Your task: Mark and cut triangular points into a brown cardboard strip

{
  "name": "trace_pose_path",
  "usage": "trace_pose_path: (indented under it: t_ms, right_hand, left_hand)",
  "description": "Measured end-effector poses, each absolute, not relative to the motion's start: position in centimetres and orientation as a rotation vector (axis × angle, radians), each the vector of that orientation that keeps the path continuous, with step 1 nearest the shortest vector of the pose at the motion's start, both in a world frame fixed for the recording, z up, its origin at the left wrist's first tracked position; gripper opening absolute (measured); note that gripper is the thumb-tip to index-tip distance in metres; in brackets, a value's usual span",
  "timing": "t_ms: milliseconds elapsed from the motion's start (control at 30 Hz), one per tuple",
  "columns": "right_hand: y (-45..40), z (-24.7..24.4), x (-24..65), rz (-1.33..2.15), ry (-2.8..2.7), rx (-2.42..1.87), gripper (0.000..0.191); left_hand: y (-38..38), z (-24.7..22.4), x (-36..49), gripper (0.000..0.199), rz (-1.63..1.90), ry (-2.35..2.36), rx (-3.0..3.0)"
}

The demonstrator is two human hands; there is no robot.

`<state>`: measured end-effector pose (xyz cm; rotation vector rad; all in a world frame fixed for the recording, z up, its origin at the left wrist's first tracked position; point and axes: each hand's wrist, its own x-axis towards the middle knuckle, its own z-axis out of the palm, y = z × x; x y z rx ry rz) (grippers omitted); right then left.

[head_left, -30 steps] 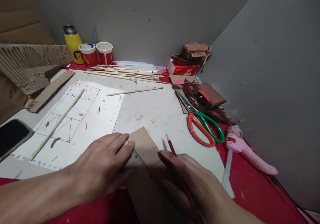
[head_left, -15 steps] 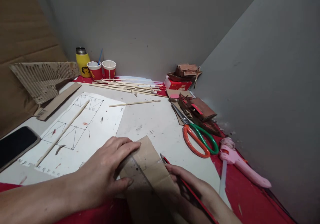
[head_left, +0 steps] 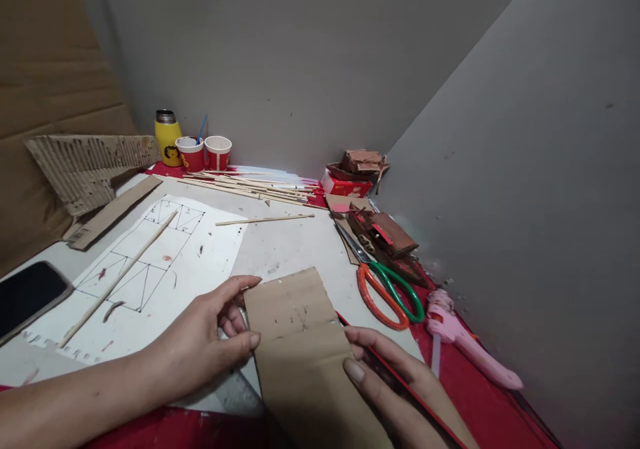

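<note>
A brown cardboard piece [head_left: 305,342] is held up between both hands near the bottom centre. My left hand [head_left: 225,329] grips its left edge, thumb in front and fingers behind. On the right edge, my right hand [head_left: 395,382] has its thumb on the cardboard, and a red and black pencil [head_left: 410,395] lies in the same hand. Under my left hand, a clear ruler-like strip [head_left: 235,392] rests on the white board. To the left is a paper with a drawn truss pattern [head_left: 200,262], with a wooden stick [head_left: 120,275] across it.
Scissors [head_left: 383,292] and a pink glue gun [head_left: 470,349] lie on the right. Thin sticks [head_left: 250,185], two cups [head_left: 218,153] and a yellow bottle [head_left: 168,142] are at the back. A phone [head_left: 33,299] lies far left; brown scraps [head_left: 393,232] sit back right.
My left hand has moved from the top of the cardboard to its left edge. The strip that lay over the cardboard is off it, and more of its face shows. The view has shifted slightly.
</note>
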<state>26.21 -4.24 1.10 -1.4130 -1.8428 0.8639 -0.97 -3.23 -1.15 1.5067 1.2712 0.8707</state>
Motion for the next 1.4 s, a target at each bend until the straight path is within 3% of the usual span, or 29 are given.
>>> trace_pose_path:
  t_ms: [200, 367, 433, 533, 833, 967, 1100, 1300, 1400]
  right_hand:
    - [-3.9, 2.3, 26.0, 0.947, -1.812, -1.388, 0.028]
    - [-3.8, 2.2, 25.9, 0.901, -1.686, -1.442, 0.023]
    - [-3.5, 1.4, 26.0, 0.843, -1.590, -1.461, 0.024]
    - [-2.7, 0.3, 26.7, 0.845, -1.540, -1.484, 0.026]
    - [-1.6, -0.6, 27.5, 0.904, -1.477, -1.552, 0.037]
    - [-0.9, -1.4, 28.5, 0.962, -1.546, -1.535, 0.032]
    - [-0.8, -1.7, 28.7, 1.016, -1.527, -1.545, 0.040]
    - [-1.0, -1.8, 28.1, 1.347, -1.560, -1.424, 0.043]
    - [-0.8, -2.5, 28.4, 1.339, -1.738, -1.384, 0.039]
  left_hand:
    - [-3.1, -1.1, -0.9, 0.061, 0.928, 1.259, 1.427]
    - [-3.9, -0.5, -1.3, 0.016, 0.799, 1.465, 1.780]
    - [-4.5, 0.1, -1.3, 0.009, 0.643, 1.433, 1.949]
    - [-5.4, 1.7, -1.2, 0.018, 0.351, 1.281, 2.136]
    - [-5.4, 5.1, -0.7, 0.015, -0.106, 1.082, 2.179]
    - [-5.4, 3.8, -1.2, 0.017, 0.023, 0.943, 2.147]
    - [-4.7, 3.2, -2.1, 0.018, 0.087, 0.836, 1.889]
    - [-2.9, 2.9, -2.6, 0.024, 0.289, 0.948, 1.388]
    - [-2.7, 2.0, -2.6, 0.028, 0.365, 1.008, 1.369]
